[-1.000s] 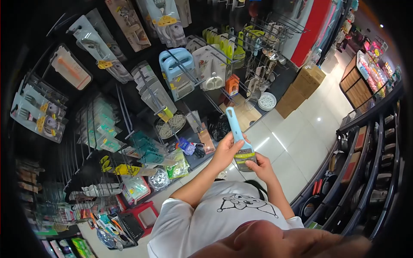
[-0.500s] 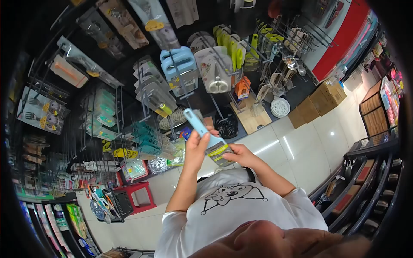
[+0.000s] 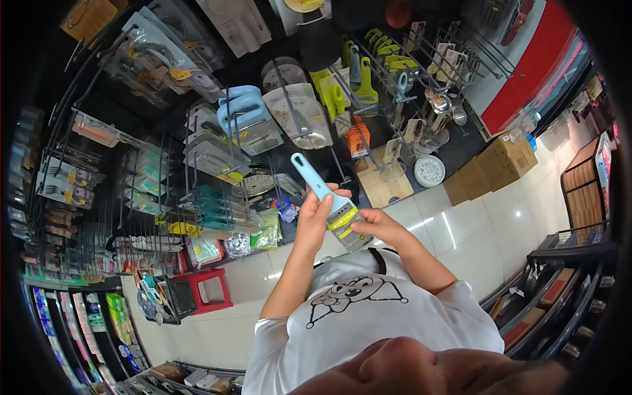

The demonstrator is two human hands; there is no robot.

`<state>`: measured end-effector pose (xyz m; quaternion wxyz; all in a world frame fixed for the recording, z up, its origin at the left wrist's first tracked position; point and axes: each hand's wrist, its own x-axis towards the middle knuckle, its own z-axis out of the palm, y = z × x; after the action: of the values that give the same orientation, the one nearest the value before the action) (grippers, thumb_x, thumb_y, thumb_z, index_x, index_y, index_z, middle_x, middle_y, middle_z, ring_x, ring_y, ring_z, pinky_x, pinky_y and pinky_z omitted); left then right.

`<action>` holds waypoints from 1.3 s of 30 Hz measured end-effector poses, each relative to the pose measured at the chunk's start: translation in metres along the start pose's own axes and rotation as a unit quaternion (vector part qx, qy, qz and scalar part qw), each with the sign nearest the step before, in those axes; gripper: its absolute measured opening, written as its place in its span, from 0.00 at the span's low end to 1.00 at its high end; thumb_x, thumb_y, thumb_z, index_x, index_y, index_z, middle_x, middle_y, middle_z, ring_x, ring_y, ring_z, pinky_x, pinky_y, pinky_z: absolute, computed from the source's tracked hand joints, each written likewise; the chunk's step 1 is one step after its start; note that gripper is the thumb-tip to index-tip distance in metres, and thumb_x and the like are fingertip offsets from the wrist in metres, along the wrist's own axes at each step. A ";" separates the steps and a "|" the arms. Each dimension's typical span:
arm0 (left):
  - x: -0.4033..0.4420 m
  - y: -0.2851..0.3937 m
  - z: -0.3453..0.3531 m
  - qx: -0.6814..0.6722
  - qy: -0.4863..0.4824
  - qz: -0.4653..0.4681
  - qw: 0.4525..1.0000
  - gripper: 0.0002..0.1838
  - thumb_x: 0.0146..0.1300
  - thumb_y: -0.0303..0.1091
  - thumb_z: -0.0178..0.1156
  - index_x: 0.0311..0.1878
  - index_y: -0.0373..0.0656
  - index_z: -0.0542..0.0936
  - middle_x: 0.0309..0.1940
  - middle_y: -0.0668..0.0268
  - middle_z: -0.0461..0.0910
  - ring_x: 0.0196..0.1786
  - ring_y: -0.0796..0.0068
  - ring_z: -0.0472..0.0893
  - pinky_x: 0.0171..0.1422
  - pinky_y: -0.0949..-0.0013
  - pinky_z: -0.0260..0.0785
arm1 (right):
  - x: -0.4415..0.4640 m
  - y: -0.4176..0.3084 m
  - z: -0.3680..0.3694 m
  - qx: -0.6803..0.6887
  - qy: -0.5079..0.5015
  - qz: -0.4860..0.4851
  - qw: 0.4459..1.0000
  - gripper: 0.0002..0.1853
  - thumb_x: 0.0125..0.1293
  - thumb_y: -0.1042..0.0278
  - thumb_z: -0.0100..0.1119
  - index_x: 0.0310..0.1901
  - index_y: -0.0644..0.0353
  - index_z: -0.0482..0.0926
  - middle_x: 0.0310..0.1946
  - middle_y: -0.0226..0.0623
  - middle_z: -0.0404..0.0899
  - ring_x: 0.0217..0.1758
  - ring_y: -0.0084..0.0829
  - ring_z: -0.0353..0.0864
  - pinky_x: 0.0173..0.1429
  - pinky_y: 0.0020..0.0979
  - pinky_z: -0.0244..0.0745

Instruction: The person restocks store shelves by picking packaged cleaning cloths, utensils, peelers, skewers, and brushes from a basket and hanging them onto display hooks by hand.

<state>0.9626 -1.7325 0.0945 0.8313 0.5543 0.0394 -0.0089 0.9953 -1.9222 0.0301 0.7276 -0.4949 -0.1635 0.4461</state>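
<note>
A flat kitchen tool (image 3: 312, 176) with a light-blue handle, a hanging hole and a yellow-green label band is held in front of my chest. It tilts, handle end up and to the left, with a greyish flat part at the lower end. My left hand (image 3: 315, 214) is closed around it where the handle widens. At the lower right edge, my right hand (image 3: 384, 228) pinches the labelled part, thumb on its face. Fingers behind the tool are partly hidden. Just beyond my hands, packaged kitchenware hangs on the rack, including light-blue-handled graters (image 3: 249, 117).
A wooden cutting board (image 3: 388, 186) and a white round strainer-like piece (image 3: 429, 171) lie on the low shelf. Cardboard boxes (image 3: 505, 158) stand on the floor at right. A red stool (image 3: 205, 291) and a filled dark basket (image 3: 180, 297) are at lower left. Shelving (image 3: 546, 296) borders the right.
My view has shifted, so the rack appears moved. The tool and both hands sit slightly further right, and the labelled face shows more clearly. Both hands keep their hold.
</note>
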 end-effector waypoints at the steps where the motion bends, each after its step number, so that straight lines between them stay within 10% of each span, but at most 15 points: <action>1: 0.005 -0.005 0.011 -0.002 -0.004 0.000 1.000 0.15 0.73 0.37 0.51 0.57 0.40 0.70 0.50 0.56 0.80 0.50 0.71 0.81 0.56 0.67 0.73 | -0.004 -0.002 -0.008 -0.016 0.036 -0.023 0.999 0.18 0.66 0.67 0.62 0.56 0.63 0.75 0.47 0.30 0.80 0.49 0.20 0.78 0.52 0.24 0.73; 9: 0.043 -0.057 0.067 0.122 -0.063 0.063 0.988 0.13 0.72 0.31 0.51 0.55 0.37 0.74 0.46 0.64 0.80 0.51 0.77 0.77 0.58 0.71 0.68 | -0.010 -0.066 -0.047 -0.224 0.215 -0.307 0.900 0.22 0.67 0.69 0.61 0.61 0.63 0.71 0.52 0.35 0.78 0.54 0.22 0.76 0.55 0.29 0.73; 12: 0.046 -0.064 0.077 0.225 -0.083 0.056 0.969 0.13 0.73 0.32 0.51 0.56 0.38 0.73 0.48 0.64 0.80 0.53 0.78 0.77 0.58 0.73 0.68 | -0.016 -0.085 -0.043 -0.141 0.134 -0.175 0.965 0.17 0.69 0.69 0.57 0.56 0.64 0.75 0.49 0.35 0.80 0.50 0.24 0.78 0.56 0.28 0.73; 22: 0.036 -0.049 0.050 0.324 0.079 0.180 0.926 0.14 0.70 0.28 0.54 0.57 0.37 0.75 0.55 0.64 0.76 0.56 0.76 0.76 0.63 0.72 0.66 | 0.024 -0.119 -0.080 -0.030 0.191 -0.231 0.953 0.10 0.71 0.65 0.55 0.44 0.63 0.75 0.33 0.39 0.84 0.38 0.30 0.84 0.45 0.30 0.79; 31: -0.054 -0.074 -0.064 0.187 0.258 -0.020 0.948 0.14 0.70 0.33 0.57 0.55 0.41 0.78 0.46 0.67 0.80 0.50 0.75 0.79 0.54 0.73 0.70 | 0.041 -0.138 -0.098 -0.068 0.174 -0.247 0.951 0.16 0.75 0.55 0.48 0.43 0.62 0.74 0.24 0.38 0.80 0.31 0.32 0.84 0.40 0.32 0.79; 39: -0.061 -0.078 -0.075 0.144 0.269 -0.017 0.952 0.14 0.70 0.35 0.56 0.55 0.40 0.78 0.48 0.65 0.81 0.48 0.74 0.81 0.51 0.73 0.71 | 0.069 -0.147 -0.118 -0.103 0.215 -0.216 0.947 0.17 0.75 0.55 0.48 0.42 0.62 0.74 0.23 0.37 0.80 0.30 0.32 0.84 0.38 0.31 0.78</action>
<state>0.8931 -1.6953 -0.0011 0.7013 0.6491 0.2689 0.1207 1.1847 -1.9504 0.0895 0.7695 -0.6040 -0.1513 0.1423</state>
